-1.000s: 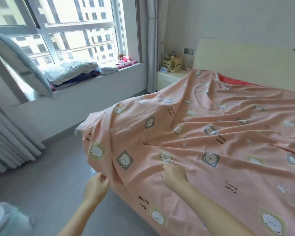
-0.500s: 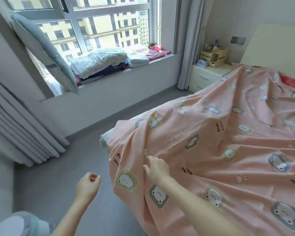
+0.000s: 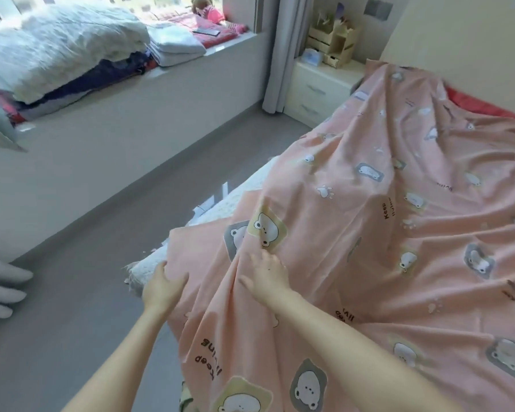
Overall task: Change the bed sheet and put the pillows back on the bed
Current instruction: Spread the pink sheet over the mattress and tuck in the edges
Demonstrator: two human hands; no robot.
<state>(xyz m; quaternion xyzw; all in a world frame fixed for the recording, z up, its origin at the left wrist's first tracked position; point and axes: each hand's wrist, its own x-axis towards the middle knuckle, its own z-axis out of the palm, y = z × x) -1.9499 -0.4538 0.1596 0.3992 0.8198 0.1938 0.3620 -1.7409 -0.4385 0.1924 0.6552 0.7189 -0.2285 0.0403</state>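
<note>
Onto the sheet [image 3: 369, 263] the left hand [image 3: 164, 288] has been moved, open like the right hand [image 3: 266, 276]; folds should be smoothed outward.

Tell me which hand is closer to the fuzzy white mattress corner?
Left. The left hand rests on the pink bear-print sheet beside that mattress corner; the right hand lies farther in.

The pink bear-print bed sheet [image 3: 399, 233] lies over the white padded mattress [image 3: 144, 270], whose bare corner shows just left of my left hand [image 3: 161, 288]. My right hand [image 3: 268, 278] rests on the sheet. The cream two-drawer nightstand [image 3: 315, 93] stands behind, left of the sheet's far end.
</note>
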